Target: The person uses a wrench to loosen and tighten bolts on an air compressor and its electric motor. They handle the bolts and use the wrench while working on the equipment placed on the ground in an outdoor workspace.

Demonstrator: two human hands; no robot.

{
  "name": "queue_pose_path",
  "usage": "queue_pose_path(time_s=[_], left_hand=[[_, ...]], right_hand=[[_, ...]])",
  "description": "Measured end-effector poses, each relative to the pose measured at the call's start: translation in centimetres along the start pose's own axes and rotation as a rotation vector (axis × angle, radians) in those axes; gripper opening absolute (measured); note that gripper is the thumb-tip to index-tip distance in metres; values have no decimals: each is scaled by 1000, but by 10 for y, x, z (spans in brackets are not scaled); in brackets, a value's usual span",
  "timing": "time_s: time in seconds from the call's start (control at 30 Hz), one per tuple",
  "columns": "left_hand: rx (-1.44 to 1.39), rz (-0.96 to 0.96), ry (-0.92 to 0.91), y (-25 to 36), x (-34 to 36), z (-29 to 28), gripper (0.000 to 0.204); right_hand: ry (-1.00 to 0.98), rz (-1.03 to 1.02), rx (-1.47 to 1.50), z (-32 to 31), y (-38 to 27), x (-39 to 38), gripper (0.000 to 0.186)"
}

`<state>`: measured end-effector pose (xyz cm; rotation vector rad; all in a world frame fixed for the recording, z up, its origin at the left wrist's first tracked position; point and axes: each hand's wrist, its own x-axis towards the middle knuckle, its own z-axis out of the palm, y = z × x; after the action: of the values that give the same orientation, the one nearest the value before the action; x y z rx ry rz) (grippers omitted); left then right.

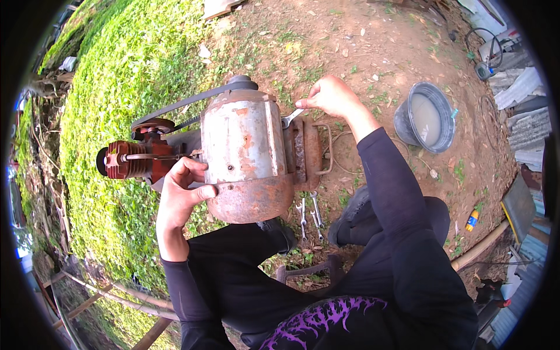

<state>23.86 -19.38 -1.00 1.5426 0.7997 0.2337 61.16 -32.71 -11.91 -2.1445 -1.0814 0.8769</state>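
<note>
A rusty silver cylindrical motor [245,149] sits in the middle on a rusty base with a bar handle [326,146], linked by a black belt [181,102] to a red finned compressor head [128,162] at its left. My right hand [329,102] grips a silver wrench [290,119], whose end is at a bolt on the motor's right side; the bolt itself is too small to make out. My left hand [185,192] holds the motor's left side near its rusty end cap. Several more wrenches [303,219] lie on the ground below the motor, between my feet.
A bucket [408,119] of cloudy liquid stands at the right, with cable on the dirt [373,58] near it. Corrugated sheets [525,140], a pole [481,245] and a yellow bottle [472,220] lie at the right edge. Grass [93,99] covers the left; wooden poles [149,335] are lower left.
</note>
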Motion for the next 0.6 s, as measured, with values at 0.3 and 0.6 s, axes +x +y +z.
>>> queue_pose_path(time_s=[0.3,0.6], left_hand=[[13,-14,8,1,1,3,51],[32,-43,31,2,-1,1,55]], right_hand=[[81,-135,239,18,14,20,45],[26,-118,185,17,-7,25,50]])
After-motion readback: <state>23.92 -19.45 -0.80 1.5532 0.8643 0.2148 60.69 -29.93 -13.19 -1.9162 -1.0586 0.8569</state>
